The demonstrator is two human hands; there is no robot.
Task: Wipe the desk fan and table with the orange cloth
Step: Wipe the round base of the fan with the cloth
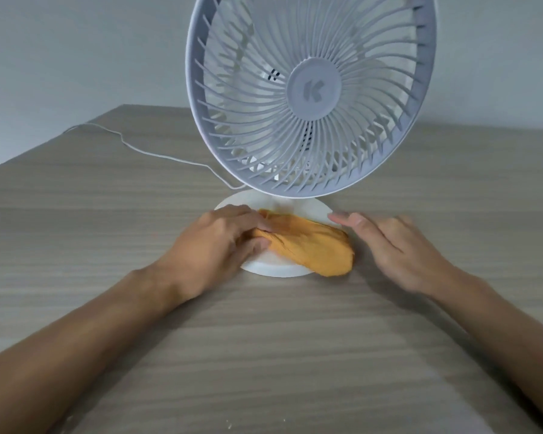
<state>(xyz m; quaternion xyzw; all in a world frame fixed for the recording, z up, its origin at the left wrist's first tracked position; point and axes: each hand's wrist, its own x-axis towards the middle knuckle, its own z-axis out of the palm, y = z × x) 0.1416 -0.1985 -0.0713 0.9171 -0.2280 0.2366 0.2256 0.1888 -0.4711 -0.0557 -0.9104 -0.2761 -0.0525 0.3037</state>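
A white desk fan [311,89] stands on the wooden table [264,355], its round grille tilted toward me. The orange cloth [311,245] lies bunched across the fan's flat round base [295,206]. My left hand [220,242] grips the cloth's left end, thumb under and fingers over it, on the base's left side. My right hand [392,245] lies just right of the base with straight fingers, its fingertips reaching the base's right rim. It holds nothing and sits beside the cloth's right end.
A thin white cord [157,155] runs from behind the fan base leftward across the table to its far left edge. A pale wall rises behind the table. A few small crumbs [229,424] lie near the front edge.
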